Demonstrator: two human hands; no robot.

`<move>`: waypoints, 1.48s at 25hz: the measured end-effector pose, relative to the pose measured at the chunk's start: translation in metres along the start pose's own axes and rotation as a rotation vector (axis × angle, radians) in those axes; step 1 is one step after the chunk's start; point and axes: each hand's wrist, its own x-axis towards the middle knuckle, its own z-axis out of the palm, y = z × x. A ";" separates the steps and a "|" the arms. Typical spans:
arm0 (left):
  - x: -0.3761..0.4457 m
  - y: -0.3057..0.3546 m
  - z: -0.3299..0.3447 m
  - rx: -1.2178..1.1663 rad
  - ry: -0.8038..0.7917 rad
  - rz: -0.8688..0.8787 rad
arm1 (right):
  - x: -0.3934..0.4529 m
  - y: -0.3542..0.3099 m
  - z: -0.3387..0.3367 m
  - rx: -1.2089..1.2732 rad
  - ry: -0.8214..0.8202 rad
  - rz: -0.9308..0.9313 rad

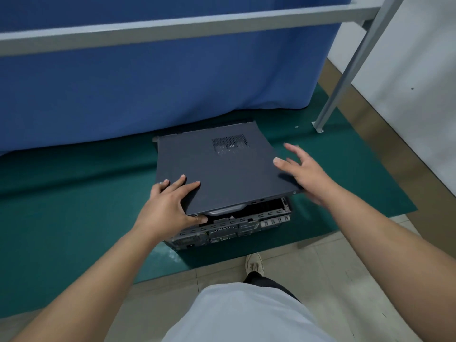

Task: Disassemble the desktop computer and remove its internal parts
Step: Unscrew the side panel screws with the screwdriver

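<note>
A dark green mat (74, 218) is spread flat over the floor, its near edge laid against pale floor tiles (172, 290). A blue cloth (148, 90) is hung down behind it, the hem gathered on the mat. A grey metal rail (172, 27) is run across the top, and a slanted grey post (345, 70) is bolted down by a small foot plate at the mat's far right. A white wall (419, 58) is seen on the right. A pale shoe (254, 264) is planted on the tiles, a white shirt (246, 317) below it.

Head view, looking steeply down.
</note>
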 end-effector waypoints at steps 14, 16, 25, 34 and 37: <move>0.013 0.038 -0.022 -0.258 -0.050 0.184 | -0.032 -0.064 -0.027 0.809 0.007 0.120; 0.024 0.067 -0.020 -0.284 -0.112 0.237 | -0.042 -0.080 -0.056 0.765 0.080 0.072; 0.093 0.244 0.010 -0.655 -0.430 0.369 | -0.054 -0.131 -0.195 0.430 0.282 0.005; 0.166 0.370 0.035 -1.244 -0.622 0.073 | -0.014 -0.128 -0.273 0.137 0.236 0.026; 0.190 0.390 0.039 -1.447 -0.639 -0.071 | 0.000 -0.110 -0.263 -0.051 0.109 -0.029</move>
